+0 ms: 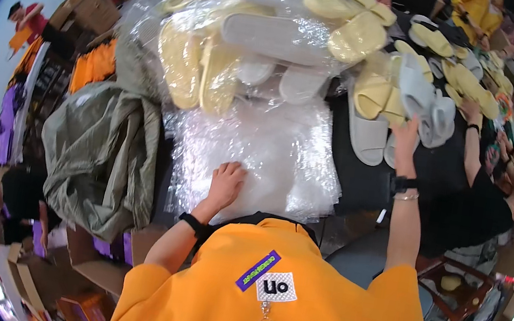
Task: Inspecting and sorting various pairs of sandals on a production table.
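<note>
While the left grip lies palm-down near the centre of the view, over a stack of clear bags, its fingers are loosely bent and hold nothing that shows. Toward two o'clock, the right grip is at the grey slippers; its fingertips are too hard to make out, so one cannot tell whether it is closed on a slipper or only touches it. Yellow slippers sit just beside these, between one and two, on a dark counter. Wrapped slippers heap up at twelve under glossy film, and a grey-green cloth slumps at nine. Farther out at two is another person's hand. The slippers look light, soft and hard to damage; a pinch across the strap, or thumb and fingers around the sole's edge, should hold well. The bags look thin, slick and apt to cling together, so a corner, peeled up with a fingertip, seems the best place to take hold.
</note>
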Action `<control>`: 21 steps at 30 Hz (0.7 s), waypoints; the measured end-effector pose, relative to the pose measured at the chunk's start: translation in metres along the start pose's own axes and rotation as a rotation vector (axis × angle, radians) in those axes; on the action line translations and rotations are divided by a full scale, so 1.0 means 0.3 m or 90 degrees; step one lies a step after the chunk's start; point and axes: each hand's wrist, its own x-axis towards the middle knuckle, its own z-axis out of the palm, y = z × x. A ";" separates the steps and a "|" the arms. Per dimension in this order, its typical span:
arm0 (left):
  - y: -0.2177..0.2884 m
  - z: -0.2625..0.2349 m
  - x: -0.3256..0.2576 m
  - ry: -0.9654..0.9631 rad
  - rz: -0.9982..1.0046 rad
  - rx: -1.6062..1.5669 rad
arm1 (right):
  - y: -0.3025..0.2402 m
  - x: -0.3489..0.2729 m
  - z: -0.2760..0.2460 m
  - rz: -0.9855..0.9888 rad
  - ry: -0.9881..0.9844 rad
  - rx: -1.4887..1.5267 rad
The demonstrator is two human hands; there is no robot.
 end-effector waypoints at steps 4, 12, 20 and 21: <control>-0.006 0.007 -0.027 0.024 -0.016 0.025 | 0.019 -0.261 0.284 -0.203 -0.154 -0.328; -0.006 0.006 0.026 -0.011 -0.022 -0.023 | 0.177 -0.568 0.437 -0.272 -0.520 -0.669; 0.196 -0.182 0.323 -0.019 -0.083 -0.490 | 0.195 -0.563 0.445 -0.246 -0.544 -0.683; 0.213 -0.200 0.372 0.022 -0.066 -0.551 | 0.196 -0.565 0.443 -0.258 -0.540 -0.674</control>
